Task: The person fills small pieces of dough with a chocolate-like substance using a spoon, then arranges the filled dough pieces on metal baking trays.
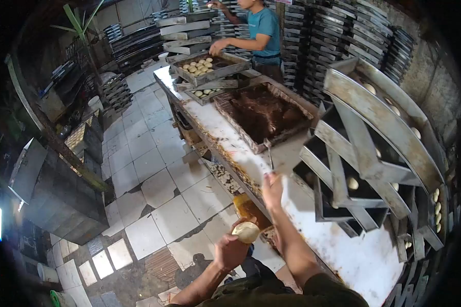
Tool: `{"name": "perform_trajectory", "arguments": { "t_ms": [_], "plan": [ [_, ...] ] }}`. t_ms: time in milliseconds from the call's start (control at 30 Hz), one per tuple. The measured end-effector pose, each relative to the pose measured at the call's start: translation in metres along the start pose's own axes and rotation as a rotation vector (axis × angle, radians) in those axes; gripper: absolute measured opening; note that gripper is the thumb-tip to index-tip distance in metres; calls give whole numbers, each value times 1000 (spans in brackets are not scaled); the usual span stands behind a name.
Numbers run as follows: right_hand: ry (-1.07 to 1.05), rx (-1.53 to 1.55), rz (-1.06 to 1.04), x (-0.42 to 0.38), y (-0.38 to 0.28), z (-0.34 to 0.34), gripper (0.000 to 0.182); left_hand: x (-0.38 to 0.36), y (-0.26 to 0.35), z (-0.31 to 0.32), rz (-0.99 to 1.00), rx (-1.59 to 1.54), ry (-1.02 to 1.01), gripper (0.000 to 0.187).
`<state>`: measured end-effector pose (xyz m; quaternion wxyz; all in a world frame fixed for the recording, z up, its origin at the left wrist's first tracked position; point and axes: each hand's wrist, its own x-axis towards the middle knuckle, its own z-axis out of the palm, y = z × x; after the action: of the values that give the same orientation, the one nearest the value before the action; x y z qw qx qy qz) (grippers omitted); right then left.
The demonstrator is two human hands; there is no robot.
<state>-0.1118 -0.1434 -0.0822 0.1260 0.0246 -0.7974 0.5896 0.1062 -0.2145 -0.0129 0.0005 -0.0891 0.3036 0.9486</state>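
My left hand (229, 251) is closed around the edge of a flattened round of pale dough (247, 232), held out beyond the table's near edge. In my right hand (272, 191), the fingers are wrapped round a slim metal spoon (270, 157). Its far end reaches the near corner of a wide tray (256, 147) and looks dark there, too small to make out. Thick dark brown filling (258, 112) lies spread inside that tray.
A long white table (205, 118) runs away from me. Metal trays with dough balls (353, 183) are stacked crosswise at right. Across the table a co-worker (264, 36) in a blue-green shirt reaches over another tray of dough balls (197, 67). Broken floor tiles (174, 217) lie at left.
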Motion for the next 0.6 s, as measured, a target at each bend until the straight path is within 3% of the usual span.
{"name": "perform_trajectory", "arguments": {
  "t_ms": [33,67,100,167,233,300,367,433,467,500,600],
  "plan": [
    [189,-89,-158,32,29,22,25,15,10,-13,-62,-375,-60,49],
    [181,-76,-166,54,34,38,25,34,6,-32,-55,-250,87,41],
    [281,-226,-190,73,37,53,26,53,6,-48,-41,-245,94,41],
    [373,-377,-205,100,66,76,29,93,2,-79,-9,370,158,36],
    [244,-73,-54,106,113,94,24,132,5,-89,110,610,103,28],
    [276,-20,-239,78,56,75,16,162,38,-47,8,222,335,26],
    [160,-163,-273,63,15,80,9,191,43,-59,-18,328,294,24],
    [-46,-195,-396,89,-40,86,6,220,49,-55,-189,962,228,26],
    [-133,-176,-364,117,-53,94,8,222,68,-20,-21,572,57,32],
    [-228,-165,-321,145,-61,100,9,230,84,-14,-96,396,35,38],
    [-351,-717,-329,223,-76,146,16,267,128,-35,-140,-5,-4,46]
  ]
}}
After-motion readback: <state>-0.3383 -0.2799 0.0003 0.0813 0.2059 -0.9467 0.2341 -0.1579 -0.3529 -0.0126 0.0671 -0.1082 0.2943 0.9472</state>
